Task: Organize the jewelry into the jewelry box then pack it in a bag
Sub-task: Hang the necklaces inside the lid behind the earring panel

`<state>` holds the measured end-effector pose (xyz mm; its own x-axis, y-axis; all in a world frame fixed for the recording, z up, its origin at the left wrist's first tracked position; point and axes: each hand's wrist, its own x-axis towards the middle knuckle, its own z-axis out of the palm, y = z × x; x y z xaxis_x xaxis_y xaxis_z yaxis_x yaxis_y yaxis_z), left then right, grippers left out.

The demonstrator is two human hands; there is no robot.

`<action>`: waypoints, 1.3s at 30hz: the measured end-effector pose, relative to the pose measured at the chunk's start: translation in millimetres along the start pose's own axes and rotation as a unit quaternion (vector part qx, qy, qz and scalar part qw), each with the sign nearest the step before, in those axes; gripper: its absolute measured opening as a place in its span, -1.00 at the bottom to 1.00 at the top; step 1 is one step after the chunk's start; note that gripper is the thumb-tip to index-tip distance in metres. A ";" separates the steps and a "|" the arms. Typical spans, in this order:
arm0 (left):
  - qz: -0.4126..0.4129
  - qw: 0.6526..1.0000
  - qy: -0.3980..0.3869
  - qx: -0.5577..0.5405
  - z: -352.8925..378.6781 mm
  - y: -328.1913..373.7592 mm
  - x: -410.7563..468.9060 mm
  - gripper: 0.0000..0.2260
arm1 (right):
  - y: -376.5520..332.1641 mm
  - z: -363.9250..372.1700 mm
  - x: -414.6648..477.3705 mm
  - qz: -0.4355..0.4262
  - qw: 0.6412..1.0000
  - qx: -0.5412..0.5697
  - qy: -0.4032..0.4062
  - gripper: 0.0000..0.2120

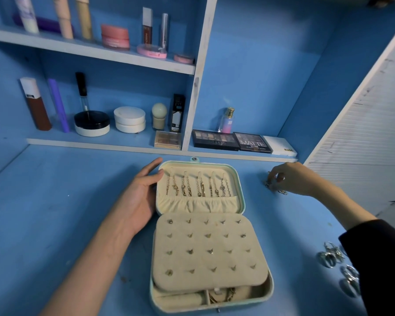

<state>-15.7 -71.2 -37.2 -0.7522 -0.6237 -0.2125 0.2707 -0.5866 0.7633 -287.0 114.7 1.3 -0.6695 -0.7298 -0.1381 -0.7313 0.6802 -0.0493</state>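
Observation:
An open mint-green jewelry box [241, 190] lies in the middle of the blue desk. Its lid holds several gold chains [198, 185] hung in a row, and its cream earring panel [209, 249] carries several small studs. My left hand [141, 195] rests flat against the lid's left edge with the fingers straight. At the far right of the desk, my right hand [290, 179] pinches a piece from a small pile of silver jewelry [274, 186]. Several silver rings [333, 258] lie on the desk near my right sleeve.
Shelves behind the desk hold cosmetics: jars, bottles, a perfume bottle [226, 120] and eyeshadow palettes [233, 140]. A white slatted panel [360, 156] bounds the right side. No bag is in view.

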 end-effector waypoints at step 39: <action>-0.007 1.000 -0.007 0.009 2.1 1.0 -3.1 -0.63 | -45.8 -82.8 -32.5 -0.027 0.758 0.609 0.233 -0.89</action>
<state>-14.3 -68.7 -34.5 -0.7640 -0.6080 -0.2161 0.2486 -0.5863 0.7710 -242.4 101.6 90.0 -0.8235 -0.5107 0.2471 -0.2868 -0.0010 -0.9580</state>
